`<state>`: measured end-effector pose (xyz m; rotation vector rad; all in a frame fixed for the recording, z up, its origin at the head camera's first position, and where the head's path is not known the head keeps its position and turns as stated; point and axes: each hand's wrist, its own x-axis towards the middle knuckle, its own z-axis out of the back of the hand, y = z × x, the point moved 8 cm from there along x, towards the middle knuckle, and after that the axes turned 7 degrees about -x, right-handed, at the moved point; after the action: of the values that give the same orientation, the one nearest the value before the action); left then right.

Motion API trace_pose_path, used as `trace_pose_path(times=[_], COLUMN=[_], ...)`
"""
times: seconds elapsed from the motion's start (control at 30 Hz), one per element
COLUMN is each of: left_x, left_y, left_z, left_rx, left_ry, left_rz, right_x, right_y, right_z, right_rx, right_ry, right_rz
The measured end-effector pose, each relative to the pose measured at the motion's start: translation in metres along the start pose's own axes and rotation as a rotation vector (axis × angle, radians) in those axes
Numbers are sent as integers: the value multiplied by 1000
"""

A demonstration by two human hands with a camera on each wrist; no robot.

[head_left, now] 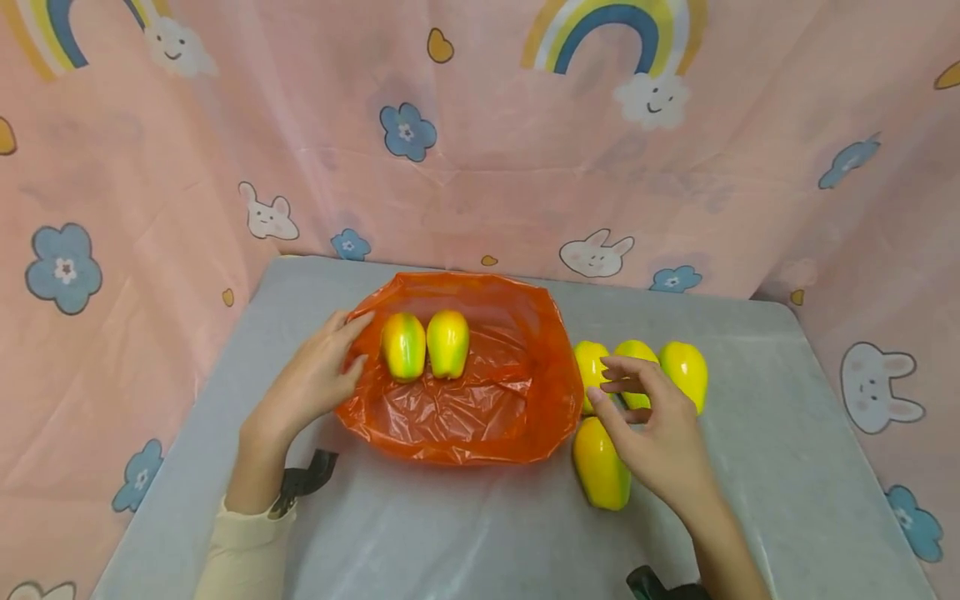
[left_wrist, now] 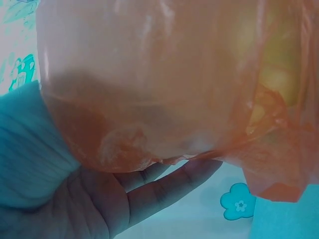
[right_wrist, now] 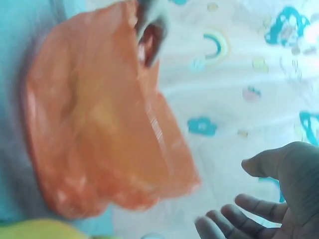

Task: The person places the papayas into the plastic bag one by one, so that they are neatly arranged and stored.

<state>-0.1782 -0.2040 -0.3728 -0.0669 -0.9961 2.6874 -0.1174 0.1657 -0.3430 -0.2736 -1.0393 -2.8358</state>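
An orange-red plastic bag (head_left: 480,425) lies wide open on the table, with two yellow-green mango-like fruits (head_left: 447,343) inside, on its left. At its left rim is my left hand (head_left: 318,375), thumb and fingers apart, fingertips over the edge. In the left wrist view the bag's side (left_wrist: 139,99) covers part of that hand, and the visible fingers (left_wrist: 159,194) extend rather straight past its rim. My right hand (head_left: 656,425) hovers above several more such fruits right of the bag, fingers spread and loosely bent, holding nothing. One fruit (head_left: 602,467) lies nearest the front.
The grey table (head_left: 450,533) has a pink printed cloth (head_left: 480,183) hanging behind and at both sides. Three fruits stand in a row right of the bag; the rightmost fruit (head_left: 684,373) is farthest from it. Dark straps circle both wrists.
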Motion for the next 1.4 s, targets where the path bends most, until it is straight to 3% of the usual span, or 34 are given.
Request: trace_pose_path(times=[0.17,0.5,0.77,1.13,1.4], left_x=[-1,-3,-2,2,-1], left_y=[1,2,1,-1,-1], left_z=[-2,-1,-2,-1,0], left_rx=[4,2,-8,-1,-1], left_ry=[-5,-15,-6,-5,-2], left_rz=[-5,6,11,-2,9], right_x=[-9,-18,-27,-41,-47], right_y=[-27,-67,-83,-106,-101], right_z=[-1,-26,-41,-60,-68], right_rx=[-36,-43,-34,-4,-46], right_ry=[-42,133,249,356,289], right_rz=[-70,-202,-217,-383,-308])
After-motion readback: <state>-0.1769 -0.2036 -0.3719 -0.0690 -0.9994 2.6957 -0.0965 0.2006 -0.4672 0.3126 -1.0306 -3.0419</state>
